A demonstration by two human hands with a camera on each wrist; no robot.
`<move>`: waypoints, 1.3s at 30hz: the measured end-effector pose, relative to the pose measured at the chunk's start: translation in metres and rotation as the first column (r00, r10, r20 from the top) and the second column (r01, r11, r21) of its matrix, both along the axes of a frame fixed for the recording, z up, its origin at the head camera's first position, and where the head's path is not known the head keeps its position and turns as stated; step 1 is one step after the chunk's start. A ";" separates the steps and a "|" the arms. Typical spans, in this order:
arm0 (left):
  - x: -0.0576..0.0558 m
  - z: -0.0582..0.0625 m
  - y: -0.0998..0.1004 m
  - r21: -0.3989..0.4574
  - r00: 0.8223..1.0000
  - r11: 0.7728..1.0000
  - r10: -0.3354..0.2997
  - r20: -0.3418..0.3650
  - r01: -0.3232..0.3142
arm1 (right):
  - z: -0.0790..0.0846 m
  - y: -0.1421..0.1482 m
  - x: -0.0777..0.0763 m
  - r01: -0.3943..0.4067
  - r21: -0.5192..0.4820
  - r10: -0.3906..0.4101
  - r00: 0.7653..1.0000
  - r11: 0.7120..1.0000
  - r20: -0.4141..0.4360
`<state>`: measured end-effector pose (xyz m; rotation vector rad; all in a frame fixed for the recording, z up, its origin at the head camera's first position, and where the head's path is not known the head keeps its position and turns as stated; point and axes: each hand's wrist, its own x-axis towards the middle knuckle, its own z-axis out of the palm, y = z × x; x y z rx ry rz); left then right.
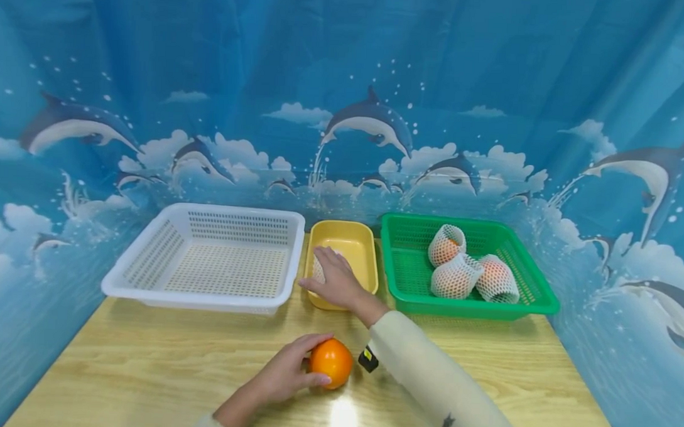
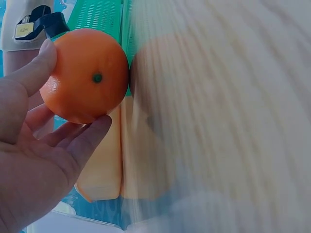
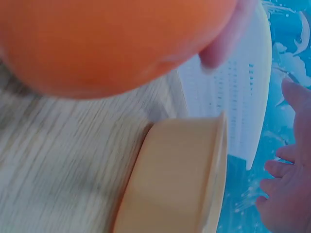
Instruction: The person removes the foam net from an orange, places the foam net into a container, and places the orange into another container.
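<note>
On the table, my left hand holds an orange from its left side, thumb and fingers around it. The green stem mark of the orange faces the left wrist camera. My right hand is over the yellow tray, its fingers spread loosely. White foam netting shows in the tray, partly hidden by that hand. In the right wrist view the right hand appears beyond the tray's rim with nothing visible in its fingers.
A white basket stands left of the tray. To the right, a green basket holds several fruits in foam nets. A wrist camera sits under the right sleeve. A dolphin-print curtain hangs behind.
</note>
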<state>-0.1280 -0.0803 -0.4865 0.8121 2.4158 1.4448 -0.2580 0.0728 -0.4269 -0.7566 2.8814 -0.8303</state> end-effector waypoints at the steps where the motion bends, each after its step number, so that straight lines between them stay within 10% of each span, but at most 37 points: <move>1: 0.000 0.001 0.000 0.001 1.000 1.000 0.002 -0.002 -0.002 | 0.001 -0.002 0.001 -0.012 0.003 0.012 1.000 1.000 -0.005; 17: 0.000 0.009 -0.008 -0.032 1.000 0.999 -0.019 -0.008 0.019 | 0.000 -0.014 0.009 -0.170 0.114 0.175 0.984 0.979 -0.034; 39: -0.004 0.067 -0.070 0.022 0.975 0.988 -0.157 0.159 0.156 | -0.004 -0.024 0.016 -0.099 0.115 0.109 0.990 0.988 -0.086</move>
